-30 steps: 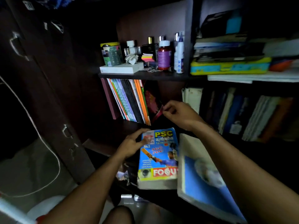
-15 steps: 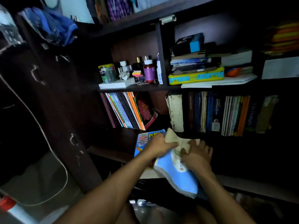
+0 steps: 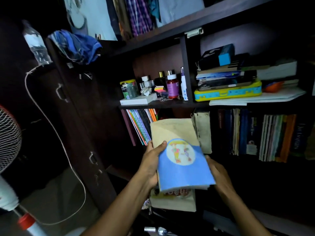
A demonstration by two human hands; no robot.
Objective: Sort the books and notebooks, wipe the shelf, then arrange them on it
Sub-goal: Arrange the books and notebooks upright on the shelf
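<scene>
A blue and cream book (image 3: 182,160) with a round picture on its cover is lifted in front of the shelf. My left hand (image 3: 151,164) grips its left edge, thumb on the cover. My right hand (image 3: 217,174) holds its right edge from below. Under it lies a thick book (image 3: 173,200) with red lettering, mostly hidden. Behind stands a leaning row of thin notebooks (image 3: 141,125) and a worn cream book (image 3: 202,132). A long row of upright books (image 3: 259,133) fills the dark shelf (image 3: 255,164) to the right.
The upper shelf (image 3: 162,103) carries bottles, a tin and a white box; a yellow case (image 3: 228,92) with stacked books sits right of the divider. A dark cupboard (image 3: 76,116) with a hanging cord stands left. A fan (image 3: 8,138) is at the far left.
Both hands have raised the blue and cream book off the low ledge and tilted its cover towards me. The view has tipped upward, showing more of the upper shelves.
</scene>
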